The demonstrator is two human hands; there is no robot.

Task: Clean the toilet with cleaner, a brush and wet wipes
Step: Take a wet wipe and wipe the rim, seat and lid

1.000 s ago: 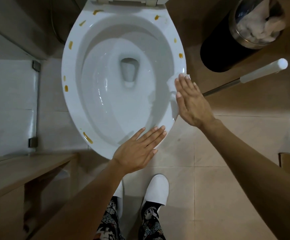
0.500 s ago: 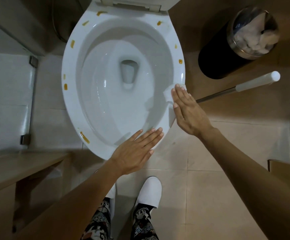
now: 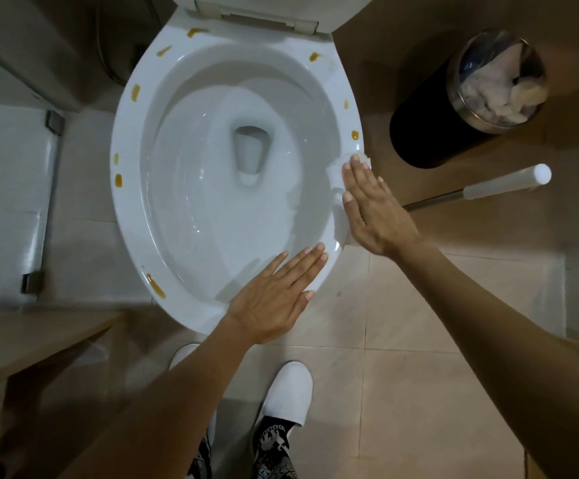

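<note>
toilet (image 3: 125,209): white, oval bowl, seat raised at the far end. rim carries yellow-brown smears (image 3: 135,92) at the back, down the left side, at the near left, and two on the right side. water in the bowl, drain opening at centre. wet wipe (image 3: 334,172): white, crumpled, flat on the right rim just nearer than the closest right-side smear, partly covered. brush: white handle (image 3: 504,183) on a metal shaft, on the floor right of the bowl; head hidden.
</note>
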